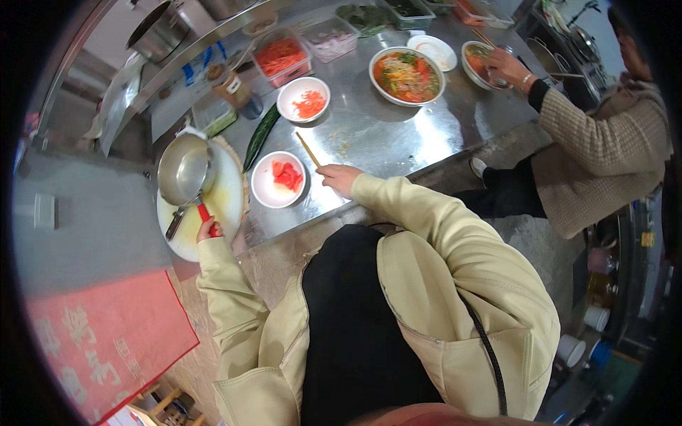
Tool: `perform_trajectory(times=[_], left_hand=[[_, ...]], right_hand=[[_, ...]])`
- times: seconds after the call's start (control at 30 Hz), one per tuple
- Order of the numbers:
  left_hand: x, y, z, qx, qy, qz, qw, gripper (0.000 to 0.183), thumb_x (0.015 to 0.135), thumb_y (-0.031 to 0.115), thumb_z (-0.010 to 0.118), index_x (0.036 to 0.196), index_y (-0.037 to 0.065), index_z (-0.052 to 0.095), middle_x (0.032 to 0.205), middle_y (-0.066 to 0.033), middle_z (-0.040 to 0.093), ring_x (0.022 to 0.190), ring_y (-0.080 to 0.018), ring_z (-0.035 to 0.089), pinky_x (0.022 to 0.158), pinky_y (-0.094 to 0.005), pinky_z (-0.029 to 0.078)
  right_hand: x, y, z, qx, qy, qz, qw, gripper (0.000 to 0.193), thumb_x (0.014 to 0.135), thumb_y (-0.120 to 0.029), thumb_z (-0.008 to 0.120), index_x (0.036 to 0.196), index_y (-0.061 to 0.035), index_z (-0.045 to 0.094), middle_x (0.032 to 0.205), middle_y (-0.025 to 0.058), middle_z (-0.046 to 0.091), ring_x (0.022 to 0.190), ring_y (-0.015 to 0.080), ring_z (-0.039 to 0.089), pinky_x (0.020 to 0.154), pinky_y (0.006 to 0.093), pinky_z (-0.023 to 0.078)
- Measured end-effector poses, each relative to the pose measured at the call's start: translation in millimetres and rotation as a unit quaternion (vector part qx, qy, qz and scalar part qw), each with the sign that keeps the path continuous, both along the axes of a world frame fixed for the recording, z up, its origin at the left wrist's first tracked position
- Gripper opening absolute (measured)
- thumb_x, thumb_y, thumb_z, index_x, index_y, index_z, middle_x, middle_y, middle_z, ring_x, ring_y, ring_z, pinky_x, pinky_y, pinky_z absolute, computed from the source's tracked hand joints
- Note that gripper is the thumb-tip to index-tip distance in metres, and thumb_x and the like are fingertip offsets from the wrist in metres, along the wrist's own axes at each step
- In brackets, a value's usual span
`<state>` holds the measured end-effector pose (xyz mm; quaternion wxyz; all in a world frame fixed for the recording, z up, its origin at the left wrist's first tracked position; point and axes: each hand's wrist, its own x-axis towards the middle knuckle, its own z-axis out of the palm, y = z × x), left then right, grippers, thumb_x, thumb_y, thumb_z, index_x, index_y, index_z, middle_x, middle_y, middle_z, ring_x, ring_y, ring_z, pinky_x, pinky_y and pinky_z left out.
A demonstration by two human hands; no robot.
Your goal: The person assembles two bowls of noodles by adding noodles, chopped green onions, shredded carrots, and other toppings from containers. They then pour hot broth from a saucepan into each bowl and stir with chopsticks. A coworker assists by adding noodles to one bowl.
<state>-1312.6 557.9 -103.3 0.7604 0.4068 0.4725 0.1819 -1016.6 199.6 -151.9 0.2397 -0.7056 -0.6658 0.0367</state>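
My left hand (209, 228) is closed round the red handle of a metal saucepan (186, 167), which sits over a round white cutting board (229, 202). A knife with a dark handle (174, 224) lies on the board, partly hidden by the pan. Resting at the counter's near edge, my right hand (339, 179) grips a pair of wooden chopsticks (307, 147) that point away to the left. Between my hands stands a white bowl (263, 192) with red tomato pieces (286, 175). Behind it are a long green cucumber (261, 138) and a white bowl of shredded carrot (309, 104).
On the steel counter (376, 160) stand a large bowl of noodle soup (406, 77), a white plate (432, 52), a jar (234, 89) and tubs of cut vegetables (283, 57). At right a co-worker's hand (506, 69) is over another soup bowl (477, 65).
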Motion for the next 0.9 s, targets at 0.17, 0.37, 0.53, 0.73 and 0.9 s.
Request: perform_trajectory(times=[0.17,0.37,0.53,0.73,0.9], left_hand=[[10.8,-11.8,40.8,0.005,0.011,0.012,1.000,0.035,0.084,0.047,0.060,0.106,0.019,0.060,0.088,0.0006,0.065,0.068,-0.0136,0.059,0.060,-0.0310,0.047],[-23.9,-62.9,74.7,-0.007,0.012,0.086,0.996,0.058,0.083,0.060,0.054,0.120,0.015,0.053,0.119,-0.0032,0.058,0.101,-0.0201,0.057,0.080,-0.0372,0.045],[-64.3,-118.6,55.4,0.027,0.068,0.244,0.967,0.070,0.082,0.059,0.056,0.133,0.014,0.041,0.126,-0.0080,0.053,0.108,-0.0246,0.053,0.086,-0.0389,0.042],[-33.7,-179.1,83.7,0.291,0.068,0.455,0.839,0.056,0.085,0.039,0.063,0.126,0.006,0.045,0.131,-0.0142,0.048,0.114,-0.0271,0.050,0.091,-0.0406,0.040],[82.0,-238.9,135.5,0.482,-0.016,0.310,0.819,0.024,0.093,0.026,0.056,0.095,0.002,0.056,0.087,-0.0078,0.058,0.083,-0.0199,0.054,0.077,-0.0331,0.044]], right_hand=[[32.0,14.6,26.8,0.000,-0.039,0.004,0.999,0.032,0.081,-0.010,0.052,0.111,-0.0146,0.062,0.139,0.0130,0.042,0.119,0.0305,0.048,0.099,0.0369,0.042],[34.8,-41.0,41.2,0.061,0.055,-0.046,0.996,0.041,0.073,-0.001,0.057,0.112,-0.0119,0.061,0.139,0.0152,0.042,0.121,0.0329,0.047,0.100,0.0393,0.042],[48.0,-142.9,64.0,0.081,0.158,-0.133,0.975,0.043,0.074,-0.001,0.062,0.117,-0.0101,0.059,0.138,0.0171,0.044,0.121,0.0353,0.047,0.100,0.0414,0.041],[60.5,-228.2,80.8,0.080,0.198,-0.201,0.956,0.038,0.077,-0.008,0.065,0.114,-0.0107,0.060,0.134,0.0137,0.048,0.109,0.0327,0.054,0.092,0.0399,0.045],[74.7,-255.2,67.7,0.087,0.212,-0.185,0.956,0.037,0.077,-0.013,0.066,0.113,-0.0110,0.060,0.133,0.0124,0.049,0.114,0.0323,0.051,0.095,0.0401,0.043]])
